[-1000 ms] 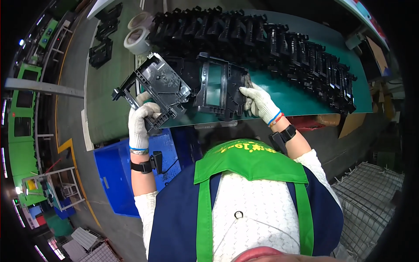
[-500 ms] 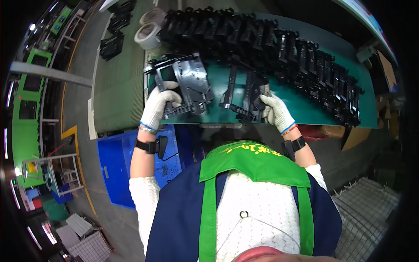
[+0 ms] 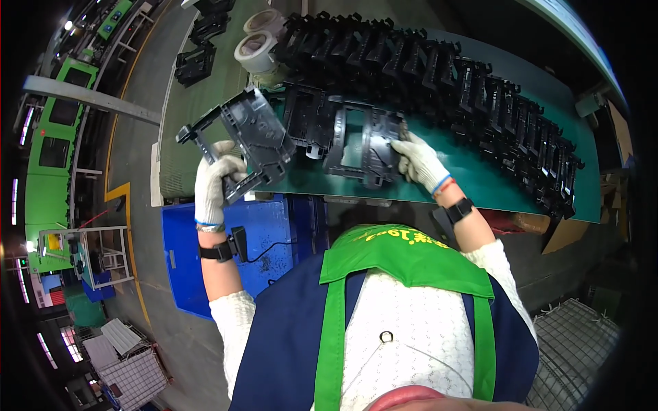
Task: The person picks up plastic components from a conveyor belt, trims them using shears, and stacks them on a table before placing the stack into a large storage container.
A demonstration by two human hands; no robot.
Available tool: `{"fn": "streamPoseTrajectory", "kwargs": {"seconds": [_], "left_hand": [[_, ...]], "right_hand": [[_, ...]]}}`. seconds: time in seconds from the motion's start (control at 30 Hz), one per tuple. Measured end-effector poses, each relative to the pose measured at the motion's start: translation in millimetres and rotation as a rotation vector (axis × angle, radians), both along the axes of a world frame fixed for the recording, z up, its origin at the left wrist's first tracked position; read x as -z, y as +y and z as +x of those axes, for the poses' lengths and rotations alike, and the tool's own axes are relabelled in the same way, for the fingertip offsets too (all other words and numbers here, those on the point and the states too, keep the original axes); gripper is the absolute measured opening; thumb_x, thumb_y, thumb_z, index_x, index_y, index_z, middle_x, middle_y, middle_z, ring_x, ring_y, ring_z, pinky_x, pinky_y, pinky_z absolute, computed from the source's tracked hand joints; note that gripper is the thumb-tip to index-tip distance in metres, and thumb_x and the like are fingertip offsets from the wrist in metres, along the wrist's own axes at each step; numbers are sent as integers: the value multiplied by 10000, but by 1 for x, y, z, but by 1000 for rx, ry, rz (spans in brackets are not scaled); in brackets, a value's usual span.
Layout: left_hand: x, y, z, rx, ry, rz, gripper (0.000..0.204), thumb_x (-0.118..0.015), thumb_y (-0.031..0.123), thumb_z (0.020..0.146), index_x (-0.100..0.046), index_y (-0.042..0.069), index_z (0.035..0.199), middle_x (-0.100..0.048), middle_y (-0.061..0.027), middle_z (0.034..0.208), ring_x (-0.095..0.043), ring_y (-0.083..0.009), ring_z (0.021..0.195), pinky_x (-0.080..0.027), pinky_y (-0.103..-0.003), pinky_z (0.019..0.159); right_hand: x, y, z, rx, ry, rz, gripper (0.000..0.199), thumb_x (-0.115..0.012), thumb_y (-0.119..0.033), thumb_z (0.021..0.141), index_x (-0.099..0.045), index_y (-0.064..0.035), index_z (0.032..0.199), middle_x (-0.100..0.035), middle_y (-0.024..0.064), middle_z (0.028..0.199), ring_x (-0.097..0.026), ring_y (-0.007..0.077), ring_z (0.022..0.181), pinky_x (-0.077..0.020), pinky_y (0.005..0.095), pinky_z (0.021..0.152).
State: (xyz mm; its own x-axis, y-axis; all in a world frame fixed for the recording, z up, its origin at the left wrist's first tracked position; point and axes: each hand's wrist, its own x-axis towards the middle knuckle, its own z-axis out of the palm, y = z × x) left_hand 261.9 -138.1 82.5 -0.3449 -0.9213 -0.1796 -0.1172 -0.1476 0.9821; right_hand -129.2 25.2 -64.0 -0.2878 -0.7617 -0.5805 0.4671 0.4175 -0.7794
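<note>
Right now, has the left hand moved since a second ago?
Yes, the left hand has moved to the left, judged against the front white tape roll: it was slightly right of it, and now is left.

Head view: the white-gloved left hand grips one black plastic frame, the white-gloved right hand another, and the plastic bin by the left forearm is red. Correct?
No: the head view shows the plastic bin is blue, not red. The white-gloved left hand grips one black plastic frame, the white-gloved right hand a second black plastic frame.

Black frame [image 3: 263, 135] in each gloved grip [image 3: 215, 177]
</note>
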Motion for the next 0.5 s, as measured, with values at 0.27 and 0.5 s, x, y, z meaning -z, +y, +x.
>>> {"fn": "streamPoseTrajectory", "kwargs": {"seconds": [0.27, 0.5], "left_hand": [[-20, 27, -10, 108, 30, 64, 495, -578, 36, 831, -513, -95, 1304, -694, -145, 784, -649, -182, 619, -556, -279, 628], [-4, 46, -99, 464, -39, 188, 459, -591, 44, 812, -544, -81, 1251, -706, -154, 790, -679, -207, 644, -566, -304, 650]], "right_hand": [[-11, -38, 28, -93, 170, -63, 453, -654, -265, 1036, -544, -115, 1450, -590, 4, 846, -535, 79, 640, -538, 261, 571], [9, 82, 2, 74, 170, -142, 512, -570, -294, 1102, -462, -79, 1554, -655, 32, 948, -572, 81, 666, -523, 250, 589]]}}
